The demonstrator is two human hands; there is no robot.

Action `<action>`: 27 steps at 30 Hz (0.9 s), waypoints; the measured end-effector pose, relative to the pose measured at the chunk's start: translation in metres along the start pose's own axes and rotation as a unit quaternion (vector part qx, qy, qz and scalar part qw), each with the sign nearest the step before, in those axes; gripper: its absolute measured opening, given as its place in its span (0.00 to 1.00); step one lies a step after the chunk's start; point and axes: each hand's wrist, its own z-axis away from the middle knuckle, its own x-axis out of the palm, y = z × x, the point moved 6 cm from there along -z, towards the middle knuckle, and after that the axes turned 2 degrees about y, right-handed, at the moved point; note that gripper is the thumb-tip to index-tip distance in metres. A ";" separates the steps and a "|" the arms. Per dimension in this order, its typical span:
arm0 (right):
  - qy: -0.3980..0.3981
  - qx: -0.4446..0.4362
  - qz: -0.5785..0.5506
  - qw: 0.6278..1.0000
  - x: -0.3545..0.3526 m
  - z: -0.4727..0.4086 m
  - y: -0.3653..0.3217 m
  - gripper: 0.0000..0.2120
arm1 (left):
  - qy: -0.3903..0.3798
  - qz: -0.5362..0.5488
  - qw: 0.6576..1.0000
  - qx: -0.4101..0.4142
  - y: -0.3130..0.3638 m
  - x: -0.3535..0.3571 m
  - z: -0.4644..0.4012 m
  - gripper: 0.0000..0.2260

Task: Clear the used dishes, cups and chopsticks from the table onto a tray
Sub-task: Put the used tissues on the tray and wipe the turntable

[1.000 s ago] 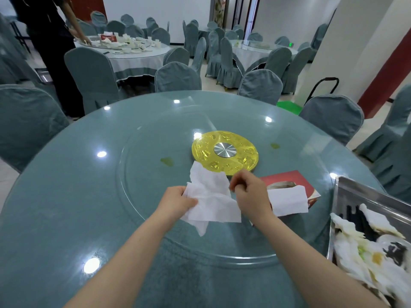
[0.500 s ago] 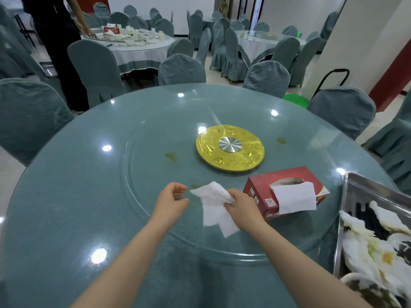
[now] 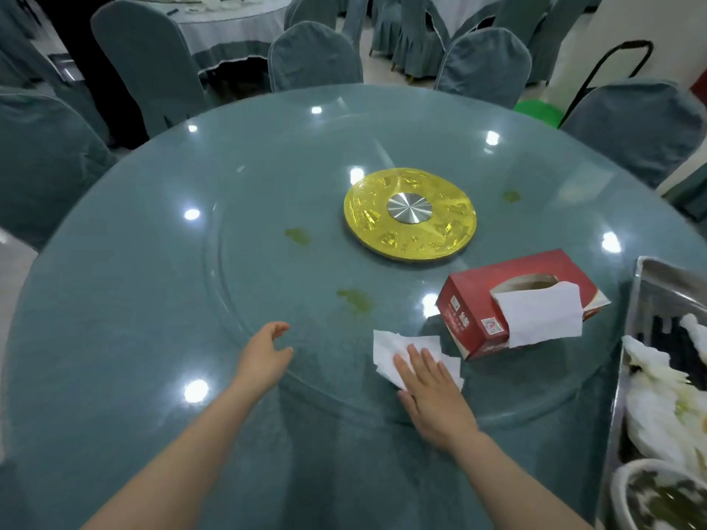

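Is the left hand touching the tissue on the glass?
No, the left hand hovers open and empty, apart from the tissue, which the right hand presses flat.

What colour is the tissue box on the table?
Red, with a white tissue sticking out: the tissue box, seen in the head view.

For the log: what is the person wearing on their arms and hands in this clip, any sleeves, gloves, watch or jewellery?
Nothing shows. Both forearms are bare from the bottom edge of the picture to the wrists, with no sleeve cuff in view. The left hand and right hand wear no gloves, and no watch, bracelet or ring is visible. The upper arms lie outside the head view.
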 end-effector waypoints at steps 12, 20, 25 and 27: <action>0.053 0.228 -0.065 0.970 -0.024 -0.009 0.067 0.33 | -0.028 -0.280 0.959 -0.001 -0.035 -0.005 -0.077 0.55; 0.040 0.209 -0.096 0.972 -0.044 -0.082 0.065 0.32 | -0.136 -0.399 0.906 -0.026 -0.038 0.033 -0.075 0.68; 0.030 0.130 -0.082 0.988 -0.036 -0.117 0.009 0.33 | -0.135 -0.391 0.910 -0.033 -0.033 0.046 -0.064 0.69; 0.024 0.097 -0.061 0.993 -0.029 -0.107 -0.006 0.36 | -0.136 -0.391 0.910 -0.034 -0.031 0.048 -0.062 0.68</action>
